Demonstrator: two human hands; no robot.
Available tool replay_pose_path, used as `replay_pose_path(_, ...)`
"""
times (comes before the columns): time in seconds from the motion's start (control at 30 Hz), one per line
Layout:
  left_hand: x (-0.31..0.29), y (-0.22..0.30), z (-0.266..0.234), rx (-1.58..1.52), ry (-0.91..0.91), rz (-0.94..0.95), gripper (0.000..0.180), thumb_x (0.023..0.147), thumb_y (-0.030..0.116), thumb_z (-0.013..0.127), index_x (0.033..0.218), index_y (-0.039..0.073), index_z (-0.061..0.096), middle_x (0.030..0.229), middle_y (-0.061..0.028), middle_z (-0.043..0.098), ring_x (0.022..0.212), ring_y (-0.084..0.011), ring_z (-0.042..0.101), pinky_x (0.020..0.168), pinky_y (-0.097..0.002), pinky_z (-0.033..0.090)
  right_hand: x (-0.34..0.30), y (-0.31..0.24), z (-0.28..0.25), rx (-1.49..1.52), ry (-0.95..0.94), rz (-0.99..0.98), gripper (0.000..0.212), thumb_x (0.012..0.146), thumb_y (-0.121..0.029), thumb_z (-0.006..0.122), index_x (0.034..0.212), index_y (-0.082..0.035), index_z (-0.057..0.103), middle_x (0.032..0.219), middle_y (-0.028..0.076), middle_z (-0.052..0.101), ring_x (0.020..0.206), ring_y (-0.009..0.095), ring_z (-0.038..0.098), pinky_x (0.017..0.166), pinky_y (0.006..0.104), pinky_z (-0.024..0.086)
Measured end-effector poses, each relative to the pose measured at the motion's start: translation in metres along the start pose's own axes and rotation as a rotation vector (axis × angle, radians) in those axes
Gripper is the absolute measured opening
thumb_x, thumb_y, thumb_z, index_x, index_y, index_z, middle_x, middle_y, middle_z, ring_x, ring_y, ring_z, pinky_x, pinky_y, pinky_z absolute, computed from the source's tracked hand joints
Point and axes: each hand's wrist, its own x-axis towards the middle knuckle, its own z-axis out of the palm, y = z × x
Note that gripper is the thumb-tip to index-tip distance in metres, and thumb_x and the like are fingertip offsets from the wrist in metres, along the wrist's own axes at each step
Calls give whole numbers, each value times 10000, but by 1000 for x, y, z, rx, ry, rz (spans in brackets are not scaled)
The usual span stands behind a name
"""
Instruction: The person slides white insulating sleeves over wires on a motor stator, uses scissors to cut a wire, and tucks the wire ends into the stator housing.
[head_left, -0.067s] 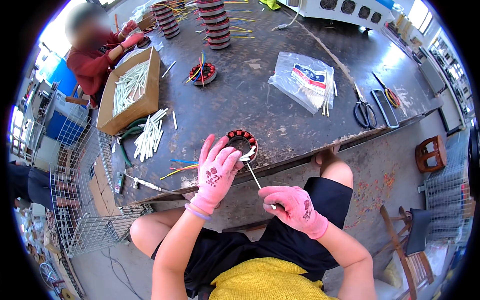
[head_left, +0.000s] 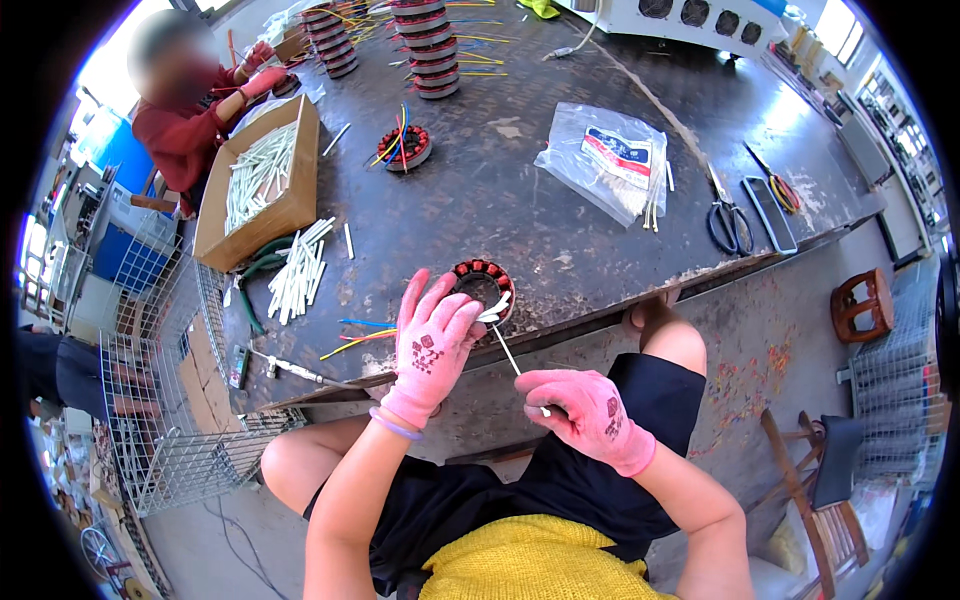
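Pinching a thin white strip point(head_left: 507, 348) in our right hand point(head_left: 585, 410), we are closing thumb and fingers tightly on it, the fingers curling inward; a small pale end is peeping out of the fist, but the stretch between is hiding inside the glove; at its far end the strip is reaching the red-and-black ring point(head_left: 483, 267), which is sitting on the table point(head_left: 480, 210) near its front edge; a few pale pieces point(head_left: 494, 313) are showing at the ring's near side, and we are not managing to make out how the strip is meeting them. Our left hand point(head_left: 430, 340) is lying over the ring's left part, covering it, with the fingers partly spread and bending; the thumb side is largely out of sight, so we are unable to tell how firmly it is gripping; blue and yellow wires point(head_left: 370, 324) are emerging left of that hand, their roots hiding behind it; farther off, a second ring point(head_left: 408, 155) is resting beneath its own upright wires; two stacks of rings, the nearer point(head_left: 428, 50) and the farther left point(head_left: 330, 40), are running out of view at the top.
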Motion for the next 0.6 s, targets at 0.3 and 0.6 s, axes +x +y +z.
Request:
replay_pose_path(0.3, 2, 5, -2, -106, -7, -128, 233, 760, 73, 687, 988, 83, 640, 1189, -99, 595, 1230, -341, 523, 1121, -550, 324, 27, 22, 24, 62, 93, 78, 194, 822, -70, 722, 984, -69, 614, 1060, 89, 669, 792, 290, 678, 664, 358, 548)
replay_pose_path(0.6, 3, 11, -10, -256, -104, -302, 312, 823, 76, 638, 1124, 134, 694, 1292, -77, 581, 1318, -349, 445, 1176, -535, 188, 30, 21, 36, 243, 180, 296, 141, 863, -110, 728, 995, -69, 704, 904, 57, 670, 742, 150, 631, 656, 282, 504)
